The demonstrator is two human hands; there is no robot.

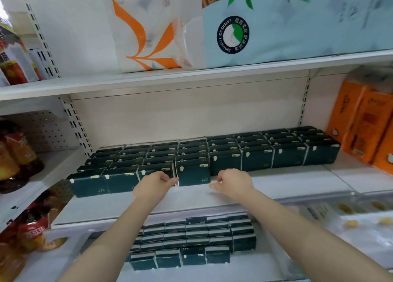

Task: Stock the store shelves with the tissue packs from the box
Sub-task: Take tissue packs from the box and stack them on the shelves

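**As two hands met at the front row, dark green packs lined the shelf**

While its fingertips (173, 180) were curled in against the thumb, the left hand (156, 182) pinched the lower left edge of the front tissue pack (193, 174), which stood upright on the middle shelf (276, 183). Just right of that pack, the right hand (232, 182) hung with fingers bent downward at the shelf surface; whether they gripped anything could not be told. Around them, rows of matching tissue packs (257, 152) stood side by side across the shelf, running back toward the rear panel. Below, between the forearms, more tissue packs (191, 237) sat in rows inside the white box (270, 245). Orange tissue bundles (361, 128) stood at the shelf's right end, and large wrapped paper packs (297, 22) filled the shelf above. Bottles (14, 154) stood at far left.
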